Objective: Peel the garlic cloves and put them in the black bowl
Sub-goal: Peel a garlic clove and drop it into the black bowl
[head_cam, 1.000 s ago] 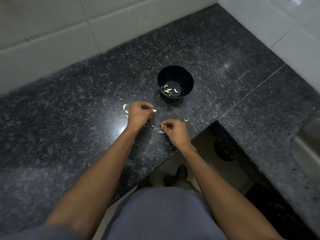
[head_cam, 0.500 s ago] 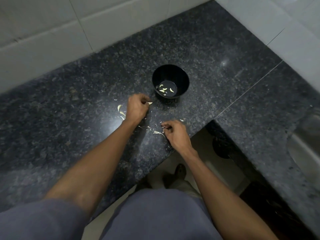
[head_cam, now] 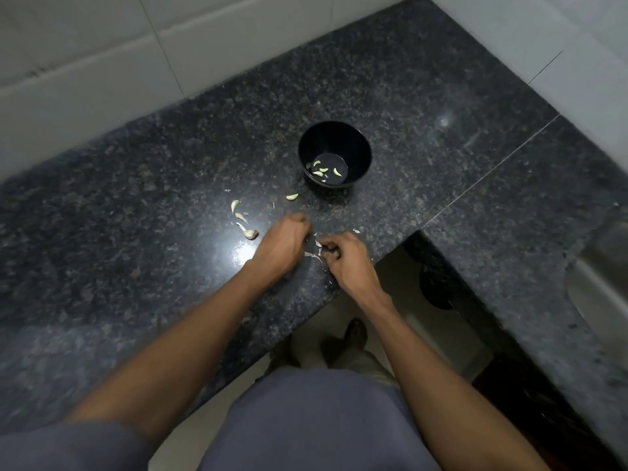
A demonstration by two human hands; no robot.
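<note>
A person's left hand [head_cam: 283, 246] rests curled on a speckled granite countertop [head_cam: 136, 185], its grasp hidden from view. The right hand [head_cam: 343, 258] pinches papery garlic skin [head_cam: 317, 244] at its fingertips. At 12 o'clock from the hands, the black bowl [head_cam: 334, 134] holds several peeled cloves [head_cam: 321, 171]. One clove [head_cam: 291, 196] lies just beside the bowl at its 8 o'clock; unpeeled cloves [head_cam: 243, 220] sit at the left hand's 10 o'clock.

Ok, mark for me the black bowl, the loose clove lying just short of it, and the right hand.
black bowl [head_cam: 363, 144]: head view, inner wall at the right.
loose clove [head_cam: 292, 196]: head view, middle of the clove, on the counter.
right hand [head_cam: 346, 258]: head view, back of the hand.
</note>
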